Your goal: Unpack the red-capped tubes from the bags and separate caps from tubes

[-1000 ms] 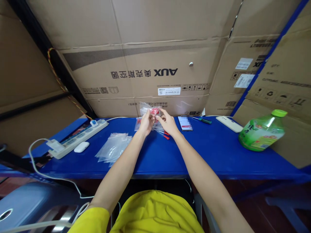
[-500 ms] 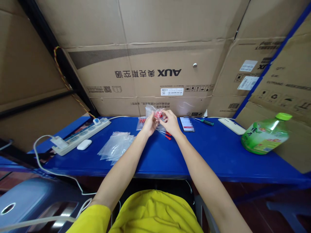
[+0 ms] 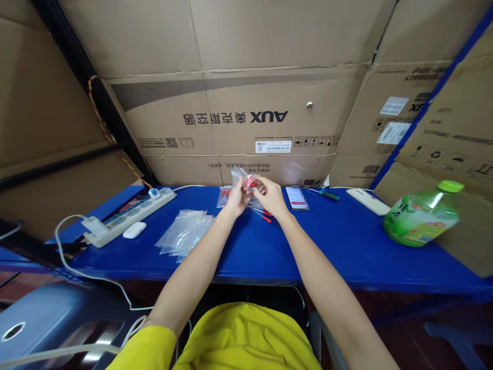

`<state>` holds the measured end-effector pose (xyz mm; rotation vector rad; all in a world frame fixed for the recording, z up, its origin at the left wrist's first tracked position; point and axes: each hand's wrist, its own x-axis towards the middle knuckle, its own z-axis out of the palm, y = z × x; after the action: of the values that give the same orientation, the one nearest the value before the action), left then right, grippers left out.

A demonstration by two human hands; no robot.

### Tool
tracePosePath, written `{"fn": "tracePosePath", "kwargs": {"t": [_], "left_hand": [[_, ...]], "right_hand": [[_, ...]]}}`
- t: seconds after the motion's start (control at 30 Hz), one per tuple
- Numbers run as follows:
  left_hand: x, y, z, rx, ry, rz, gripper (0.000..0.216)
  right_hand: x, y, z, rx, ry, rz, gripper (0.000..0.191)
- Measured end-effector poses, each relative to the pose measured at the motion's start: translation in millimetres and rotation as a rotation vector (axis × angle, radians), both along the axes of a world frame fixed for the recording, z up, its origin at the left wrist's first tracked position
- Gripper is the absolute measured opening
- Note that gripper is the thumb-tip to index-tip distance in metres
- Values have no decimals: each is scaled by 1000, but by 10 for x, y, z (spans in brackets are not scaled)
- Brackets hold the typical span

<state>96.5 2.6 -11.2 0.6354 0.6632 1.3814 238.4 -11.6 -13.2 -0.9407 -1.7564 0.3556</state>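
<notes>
Both hands meet over the back middle of the blue table, pinching a clear zip bag (image 3: pixel 239 176) with red items inside or against it. My left hand (image 3: pixel 239 198) is closed on the bag's left side. My right hand (image 3: pixel 270 196) grips its right side, fingers curled round the top. Under and behind my hands lie red-tipped droppers (image 3: pixel 266 219), their bulbs pointing right. Another bag with red items (image 3: pixel 225 193) lies just left of my left hand. A fanned pile of clear zip bags (image 3: pixel 183 234) rests beside my left forearm.
A phone (image 3: pixel 296 198), a green screwdriver (image 3: pixel 327 194) and a white power bank (image 3: pixel 367 201) lie to the right. A green bottle (image 3: pixel 421 216) stands at the right end. On the left are a power strip (image 3: pixel 131 216) and a white earphone case (image 3: pixel 134 230). Cardboard (image 3: pixel 231 92) walls the back.
My fingers have shifted slightly on the bag, and a red tip now shows more plainly between them. Everything on the table lies as before.
</notes>
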Motion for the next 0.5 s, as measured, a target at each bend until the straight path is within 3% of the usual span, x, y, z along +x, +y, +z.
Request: {"fn": "tracePosePath", "kwargs": {"t": [0.2, 0.33, 0.5], "left_hand": [[37, -22, -56, 73, 119, 3, 46], [59, -27, -83, 70, 186, 28, 48], [39, -2, -73, 112, 220, 64, 47]], "right_hand": [[30, 13, -14, 27, 12, 18, 47], [27, -30, -3, 26, 14, 37, 38], [1, -72, 18, -67, 169, 65, 25]]}}
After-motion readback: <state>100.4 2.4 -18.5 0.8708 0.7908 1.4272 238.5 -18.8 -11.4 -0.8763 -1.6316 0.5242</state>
